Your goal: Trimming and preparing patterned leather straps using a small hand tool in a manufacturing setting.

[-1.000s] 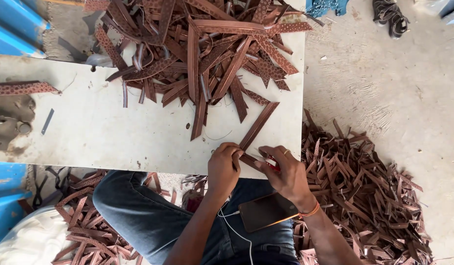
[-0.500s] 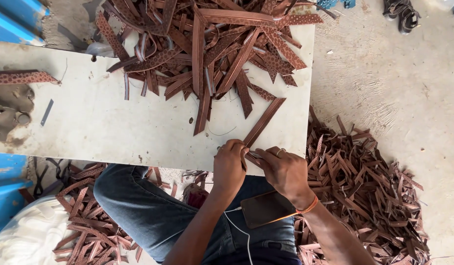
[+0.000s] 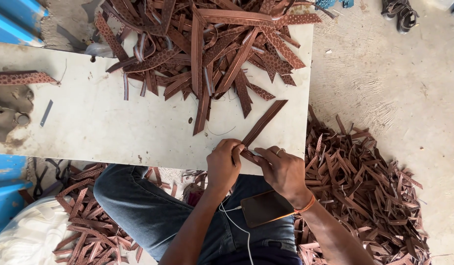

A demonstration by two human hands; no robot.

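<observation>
Pinching one brown strip (image 3: 263, 123) at its lower end, both hands meet at the near edge of the white table (image 3: 99, 127), just below the centre of the frame. The left hand (image 3: 223, 164) is closed in a narrow grip, its fingertips pressed on the strip's end where it reaches the table edge. The right hand (image 3: 281, 169) is curled around the same end from the other side, with a ring seen on one finger and an orange band (image 3: 305, 204) at the wrist. Whether a small tool is held between the fingers cannot be told.

The strip is laid flat on the table and runs diagonally up and to the right from the hands, apart from the rest. A large pile of strips (image 3: 212, 49) is heaped across the upper centre of the table. More cut strips are spread on the floor in a heap (image 3: 369, 186) at the right of the frame, and others (image 3: 84, 230) lie at the lower left beside a white bag (image 3: 30, 235).

A dark phone (image 3: 266, 208) is rested on the lap, on blue jeans (image 3: 148, 206), with a white cable (image 3: 239, 225) running from it. A single patterned strip (image 3: 21, 77) lies at the left table edge, above a metal fitting (image 3: 11, 110).
</observation>
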